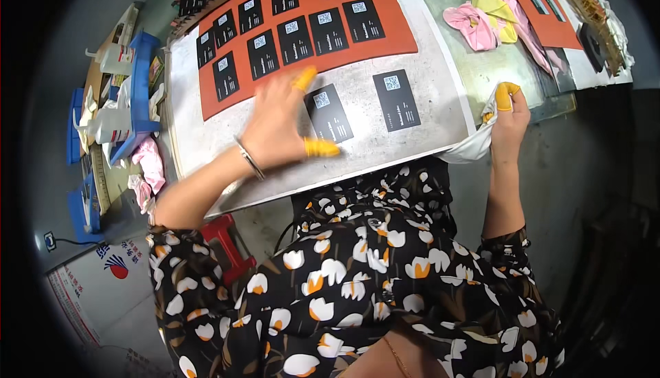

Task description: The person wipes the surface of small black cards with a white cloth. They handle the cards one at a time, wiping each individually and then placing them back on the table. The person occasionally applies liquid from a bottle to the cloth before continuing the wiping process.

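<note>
My left hand point(283, 125), blurred, with yellow finger cots and a bracelet on its wrist, lies flat on the grey work board point(385, 146), fingers spread, next to a black card point(328, 112). Whether it touches that card I cannot tell. A second black card point(397, 99) lies to the right, apart from the hand. Several more black cards point(294, 40) sit in rows on an orange sheet point(385, 31) further back. My right hand point(507, 118), also with a yellow cot, grips a white cloth point(474, 146) at the board's right front corner.
Pink and yellow cloths point(481, 14) lie on the table at the back right, beside another orange sheet point(550, 20). On the left stand blue racks point(137, 96) with white bottles point(110, 125). A red stool point(227, 240) is below the table edge.
</note>
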Demonstrator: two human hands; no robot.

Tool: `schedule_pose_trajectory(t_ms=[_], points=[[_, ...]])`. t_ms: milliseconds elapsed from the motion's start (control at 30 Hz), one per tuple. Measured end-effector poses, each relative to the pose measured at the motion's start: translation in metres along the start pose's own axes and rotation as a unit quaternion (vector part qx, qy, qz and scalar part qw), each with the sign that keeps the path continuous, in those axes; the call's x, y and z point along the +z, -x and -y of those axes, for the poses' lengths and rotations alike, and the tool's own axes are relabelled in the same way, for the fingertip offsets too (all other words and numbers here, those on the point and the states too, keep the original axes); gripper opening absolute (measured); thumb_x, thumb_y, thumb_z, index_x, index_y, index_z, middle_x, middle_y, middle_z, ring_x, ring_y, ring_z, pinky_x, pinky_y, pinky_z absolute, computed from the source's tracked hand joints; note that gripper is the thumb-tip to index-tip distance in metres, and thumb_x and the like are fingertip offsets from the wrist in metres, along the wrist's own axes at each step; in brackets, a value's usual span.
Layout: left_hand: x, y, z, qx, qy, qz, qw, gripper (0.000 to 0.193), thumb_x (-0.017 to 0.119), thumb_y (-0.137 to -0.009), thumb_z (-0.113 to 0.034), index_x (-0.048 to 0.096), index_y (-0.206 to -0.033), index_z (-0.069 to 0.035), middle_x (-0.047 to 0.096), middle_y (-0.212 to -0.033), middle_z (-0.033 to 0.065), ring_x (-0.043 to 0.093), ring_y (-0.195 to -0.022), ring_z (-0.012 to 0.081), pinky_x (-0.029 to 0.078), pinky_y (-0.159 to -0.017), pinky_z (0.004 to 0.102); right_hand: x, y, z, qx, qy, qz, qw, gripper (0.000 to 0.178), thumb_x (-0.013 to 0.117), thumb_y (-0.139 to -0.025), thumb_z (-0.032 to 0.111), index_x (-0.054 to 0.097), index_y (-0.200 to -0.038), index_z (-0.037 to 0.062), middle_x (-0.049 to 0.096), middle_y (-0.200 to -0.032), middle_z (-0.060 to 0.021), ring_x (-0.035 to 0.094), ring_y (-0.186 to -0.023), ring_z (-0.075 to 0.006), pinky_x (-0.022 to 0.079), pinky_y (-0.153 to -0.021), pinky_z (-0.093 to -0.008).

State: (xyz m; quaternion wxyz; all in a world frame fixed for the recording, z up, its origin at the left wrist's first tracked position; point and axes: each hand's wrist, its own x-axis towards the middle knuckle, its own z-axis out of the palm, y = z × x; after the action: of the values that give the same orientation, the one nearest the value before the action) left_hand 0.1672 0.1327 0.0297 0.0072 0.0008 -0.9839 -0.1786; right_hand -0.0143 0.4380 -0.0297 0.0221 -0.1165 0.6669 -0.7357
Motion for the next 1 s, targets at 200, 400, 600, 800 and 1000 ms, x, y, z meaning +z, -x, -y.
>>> schedule_pose_trajectory(t_ms=[200,400,600,800,1000], points=[[0.036,0.018,-0.024,-0.094,0.008,-0.023,0.995,0.111,0.082,-0.05,-0.042,0.025,-0.137,-0.003,0.035,-0.123,0.0175,0.033,-0.114,0.0337,0.023,-0.097,0.0424,0.003,-0.002,0.003,-0.017,0.009,0.012,1.0,0.014,0.056,-0.089,0.015,0.055,-0.088,0.001,0.052,-0.072,0.0019,0.044,-0.057,-0.0037,0.037,-0.048,-0.0197],[0.04,0.021,-0.026,-0.095,0.015,-0.059,0.994,0.107,0.083,-0.052,-0.038,0.027,-0.134,0.0,0.034,-0.124,0.0184,0.033,-0.115,0.0344,0.023,-0.097,0.0422,0.005,-0.001,0.006,-0.013,0.014,0.007,1.0,0.014,0.056,-0.089,0.015,0.055,-0.088,0.0013,0.051,-0.072,0.0019,0.044,-0.056,-0.0041,0.038,-0.047,-0.0199],[0.038,0.017,-0.033,-0.09,0.02,-0.095,0.991,0.105,0.081,-0.049,-0.044,0.034,-0.129,0.003,0.036,-0.126,0.0189,0.032,-0.117,0.0337,0.023,-0.096,0.0443,0.001,-0.001,0.002,-0.009,0.02,0.003,1.0,0.015,0.056,-0.089,0.016,0.055,-0.088,0.0013,0.051,-0.071,0.0022,0.043,-0.056,-0.004,0.037,-0.047,-0.0198],[0.044,0.014,-0.03,-0.07,0.002,-0.091,0.993,0.096,0.081,-0.051,-0.042,0.039,-0.125,0.004,0.038,-0.122,0.0174,0.033,-0.116,0.0318,0.023,-0.094,0.0442,0.001,-0.002,0.0,-0.005,0.016,-0.001,1.0,0.015,0.056,-0.089,0.016,0.056,-0.089,0.0004,0.052,-0.073,0.0022,0.043,-0.059,-0.0033,0.036,-0.049,-0.0187],[0.043,0.006,-0.033,-0.081,0.042,-0.036,0.995,0.092,0.082,-0.053,-0.035,0.04,-0.125,0.004,0.039,-0.114,0.0176,0.035,-0.11,0.0325,0.025,-0.093,0.0432,0.001,-0.004,-0.004,-0.004,0.036,-0.007,0.999,0.016,0.056,-0.089,0.016,0.055,-0.089,0.0002,0.052,-0.074,0.0017,0.042,-0.062,-0.0032,0.034,-0.051,-0.0183]])
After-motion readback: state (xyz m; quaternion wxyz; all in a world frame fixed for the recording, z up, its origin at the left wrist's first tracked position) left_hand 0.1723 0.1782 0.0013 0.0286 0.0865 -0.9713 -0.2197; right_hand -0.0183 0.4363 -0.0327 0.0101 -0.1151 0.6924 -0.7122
